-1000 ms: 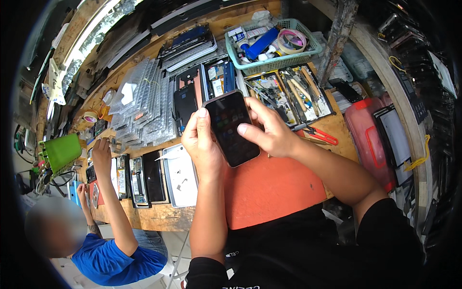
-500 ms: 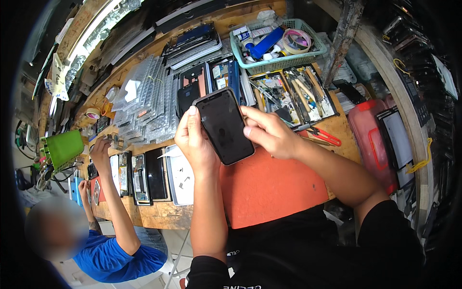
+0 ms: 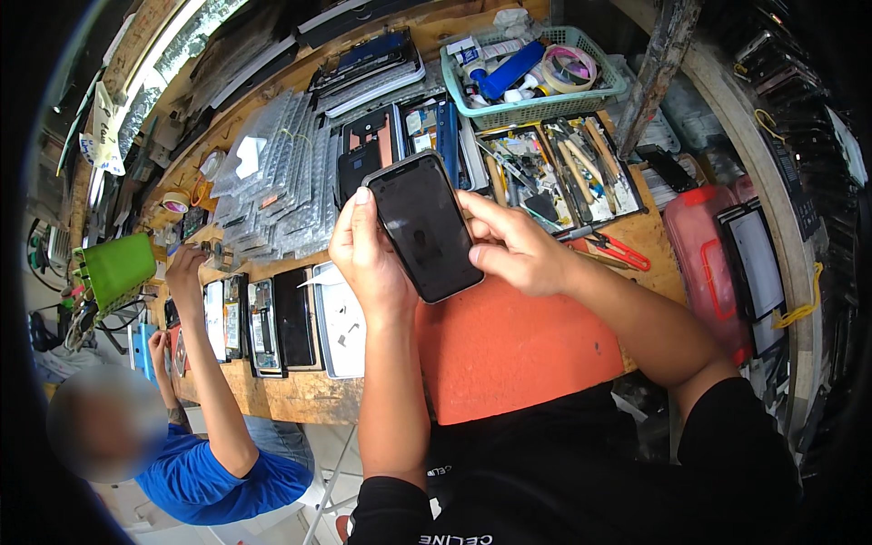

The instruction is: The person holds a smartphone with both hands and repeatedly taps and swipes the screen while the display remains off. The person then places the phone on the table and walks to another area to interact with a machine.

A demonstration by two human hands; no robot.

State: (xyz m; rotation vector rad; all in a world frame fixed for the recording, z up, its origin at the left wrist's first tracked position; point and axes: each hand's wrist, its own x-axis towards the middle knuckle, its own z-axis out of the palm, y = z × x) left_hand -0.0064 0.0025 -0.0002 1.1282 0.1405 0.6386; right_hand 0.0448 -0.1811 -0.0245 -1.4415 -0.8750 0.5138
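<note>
A smartphone (image 3: 421, 232) with a dark screen and a notch at its top is held up above the red-orange work mat (image 3: 518, 354). My left hand (image 3: 365, 254) is closed round its left side, the thumb lying along the edge. My right hand (image 3: 518, 245) grips the right edge, with the thumb low at the side and the index finger stretched behind the upper part. Faint reflections show on the glass; the phone's back is hidden.
Opened phones (image 3: 265, 327) and a white tray (image 3: 341, 363) of small parts lie left. Behind are stacked clear plastic sleeves (image 3: 282, 182), a tool tray (image 3: 568, 168), a green basket (image 3: 545, 113) and red-handled pliers (image 3: 622, 252). A co-worker in blue (image 3: 227, 481) works at left.
The phone is still in both hands and has tilted slightly, its lower end a little higher. The co-worker's raised hand has shifted slightly left. The whole view has moved a little.
</note>
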